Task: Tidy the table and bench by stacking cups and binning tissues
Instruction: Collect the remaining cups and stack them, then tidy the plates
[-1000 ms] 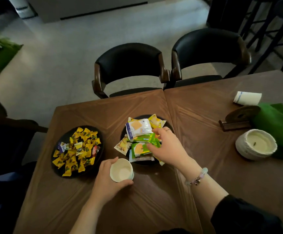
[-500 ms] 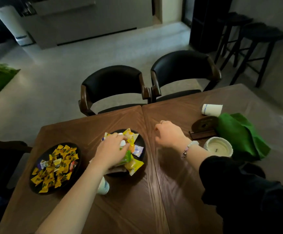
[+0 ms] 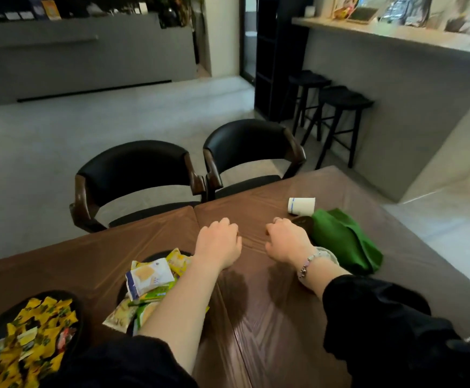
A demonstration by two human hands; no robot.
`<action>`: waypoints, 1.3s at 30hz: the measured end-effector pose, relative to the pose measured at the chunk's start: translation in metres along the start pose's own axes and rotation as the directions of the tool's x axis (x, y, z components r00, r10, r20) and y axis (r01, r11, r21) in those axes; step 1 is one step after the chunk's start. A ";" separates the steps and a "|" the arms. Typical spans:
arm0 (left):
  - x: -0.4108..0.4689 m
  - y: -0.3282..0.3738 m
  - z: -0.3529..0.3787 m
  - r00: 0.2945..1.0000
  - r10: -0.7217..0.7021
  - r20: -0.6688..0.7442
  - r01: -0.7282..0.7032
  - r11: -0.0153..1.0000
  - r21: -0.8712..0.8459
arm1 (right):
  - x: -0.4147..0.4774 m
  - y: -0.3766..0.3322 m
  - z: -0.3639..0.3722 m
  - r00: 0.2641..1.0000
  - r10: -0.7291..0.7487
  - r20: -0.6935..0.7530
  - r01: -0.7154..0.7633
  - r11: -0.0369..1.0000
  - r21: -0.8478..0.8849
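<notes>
Fingers [image 3: 228, 228] curled under on both your left hand [image 3: 218, 243] and right hand [image 3: 287, 243], knuckles up, nothing visible in either. Paper cup [image 3: 301, 205] lies on its side on the counter [image 3: 256, 303], ahead and slightly right of the right hand, apart from it, just beside the green cloth [image 3: 343, 242]. Long axis runs left-right across your reach. Right hand is clearly nearer; I'd use that one, over the top, across the barrel. Can't tell which end is the mouth.

Both bare forearms reach forward side by side; left hand [image 3: 218, 242] and right hand [image 3: 287, 242] lie knuckles-up, near each other, fingers curled under, a beaded bracelet [image 3: 308, 263] on the right wrist
</notes>
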State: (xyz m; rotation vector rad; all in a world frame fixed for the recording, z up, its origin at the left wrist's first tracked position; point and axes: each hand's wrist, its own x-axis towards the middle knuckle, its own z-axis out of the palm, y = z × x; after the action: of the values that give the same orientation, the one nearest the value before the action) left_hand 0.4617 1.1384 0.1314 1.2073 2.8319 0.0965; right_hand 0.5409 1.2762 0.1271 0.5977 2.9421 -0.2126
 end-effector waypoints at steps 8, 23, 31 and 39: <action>0.019 0.001 0.022 0.998 0.054 -0.017 -0.055 0.995 -0.078 | -0.001 -0.007 -0.003 0.996 0.064 -0.062 -0.069 0.995 -0.077; 0.051 0.031 0.049 1.000 0.022 0.002 -0.022 0.995 -0.100 | 0.034 0.048 -0.009 0.990 0.020 -0.137 -0.028 0.998 -0.057; 0.094 0.092 0.056 0.991 -0.123 0.051 0.127 0.989 -0.081 | 0.076 0.128 -0.004 0.984 -0.110 -0.138 0.108 0.994 -0.020; 0.100 0.120 0.064 0.965 -0.243 0.096 0.250 0.967 -0.059 | 0.128 0.198 -0.011 0.999 0.013 -0.053 -0.009 0.997 0.077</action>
State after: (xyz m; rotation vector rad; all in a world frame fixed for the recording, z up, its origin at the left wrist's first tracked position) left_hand 0.4834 1.2957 0.0745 0.8157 2.8469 0.1261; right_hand 0.5016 1.5068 0.0961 0.6394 2.9925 -0.3139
